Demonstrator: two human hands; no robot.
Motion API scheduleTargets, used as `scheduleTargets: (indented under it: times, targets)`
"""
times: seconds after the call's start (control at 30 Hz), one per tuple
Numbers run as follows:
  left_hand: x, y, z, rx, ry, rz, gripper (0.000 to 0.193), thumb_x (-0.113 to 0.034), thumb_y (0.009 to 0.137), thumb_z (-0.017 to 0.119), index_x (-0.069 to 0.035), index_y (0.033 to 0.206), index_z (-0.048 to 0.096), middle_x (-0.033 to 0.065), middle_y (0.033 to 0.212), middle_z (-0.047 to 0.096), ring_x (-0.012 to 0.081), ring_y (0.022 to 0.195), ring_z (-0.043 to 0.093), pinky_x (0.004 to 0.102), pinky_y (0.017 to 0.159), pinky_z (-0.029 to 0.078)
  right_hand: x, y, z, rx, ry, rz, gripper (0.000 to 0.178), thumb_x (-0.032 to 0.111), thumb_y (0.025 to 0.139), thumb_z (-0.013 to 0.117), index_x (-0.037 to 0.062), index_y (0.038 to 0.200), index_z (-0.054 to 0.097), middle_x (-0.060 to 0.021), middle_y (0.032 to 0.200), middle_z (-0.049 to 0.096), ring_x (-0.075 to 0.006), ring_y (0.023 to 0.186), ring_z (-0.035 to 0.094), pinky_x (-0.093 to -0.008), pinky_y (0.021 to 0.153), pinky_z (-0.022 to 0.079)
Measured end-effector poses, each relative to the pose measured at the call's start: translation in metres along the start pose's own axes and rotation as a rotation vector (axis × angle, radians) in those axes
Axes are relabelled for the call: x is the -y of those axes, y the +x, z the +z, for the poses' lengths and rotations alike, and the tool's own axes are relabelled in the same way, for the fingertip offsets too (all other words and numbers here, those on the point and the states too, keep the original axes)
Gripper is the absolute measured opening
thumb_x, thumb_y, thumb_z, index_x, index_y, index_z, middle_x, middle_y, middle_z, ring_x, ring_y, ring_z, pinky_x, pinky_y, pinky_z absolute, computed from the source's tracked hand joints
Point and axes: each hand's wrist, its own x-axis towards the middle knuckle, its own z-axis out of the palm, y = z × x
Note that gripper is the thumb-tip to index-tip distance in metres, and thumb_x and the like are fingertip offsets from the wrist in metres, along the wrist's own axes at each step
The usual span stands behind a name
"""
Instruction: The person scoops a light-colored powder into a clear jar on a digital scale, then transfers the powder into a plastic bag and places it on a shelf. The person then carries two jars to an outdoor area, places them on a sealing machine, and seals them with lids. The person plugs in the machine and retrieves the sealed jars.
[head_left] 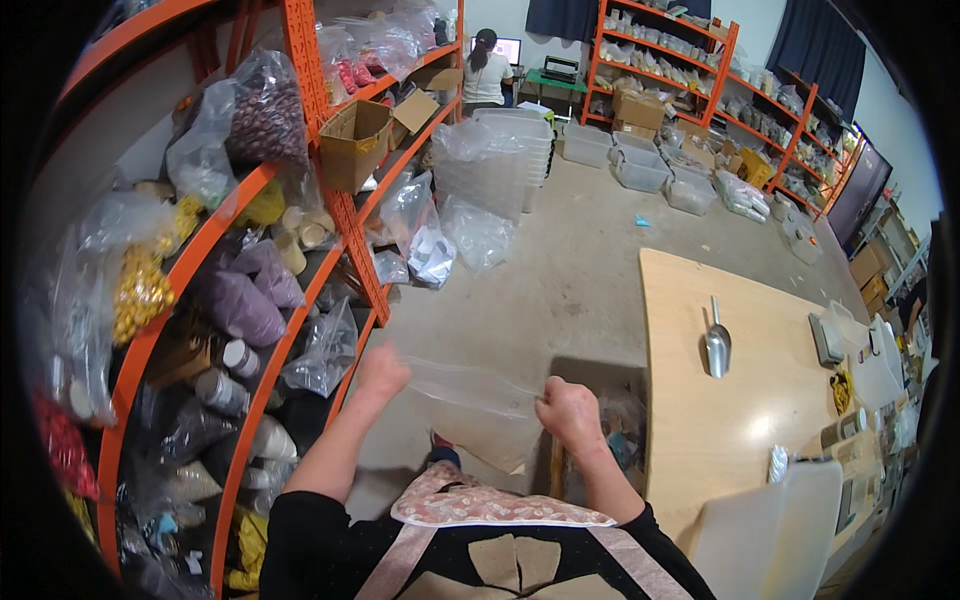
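Note:
Between my two hands hangs a clear plastic bag (470,410), its top edge stretched across and its lower part hanging down in front of my apron. My left hand (382,372) is closed on the bag's left upper corner, near the shelf's lower end. Closed on the right upper corner is my right hand (572,412), just left of the wooden table (690,440). Some pale, thin content seems to show low in the bag, but I cannot tell what it is. A metal scoop (717,345) lies on the table, apart from both hands.
Orange shelving (150,390) packed with filled plastic bags rises close on my left. An open cardboard box (356,145) sits on it. Stacked clear bins (500,160) stand ahead. A translucent bin (770,520) stands at the table's near end. A person (486,72) sits at the far desk.

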Motion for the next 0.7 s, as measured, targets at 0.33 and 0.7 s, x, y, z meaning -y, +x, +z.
scheduleTargets:
  times: [0.33,0.7]
  targets:
    - [-0.119,0.302,0.036,0.630,-0.192,0.255,0.025,-0.021,0.071,0.051,-0.001,0.075,0.065,0.0241,0.080,0.064,0.0409,0.081,0.062,0.0445,0.075,0.050,-0.047,0.197,0.005,-0.042,0.049,0.432,0.016,0.015,0.064,0.062,0.0016,0.070,0.057,-0.0207,0.068,0.060,-0.0392,0.071,0.059,-0.0447,0.066,0.047]
    - [-0.346,0.537,0.096,0.765,-0.039,0.431,0.019,-0.012,0.070,0.052,0.001,0.082,0.061,0.0244,0.081,0.063,0.0414,0.079,0.062,0.0447,0.070,0.051,-0.226,0.416,-0.026,-0.235,-0.024,0.524,0.009,0.009,0.066,0.058,0.0007,0.068,0.056,-0.0207,0.064,0.058,-0.0389,0.063,0.058,-0.0436,0.061,0.047]
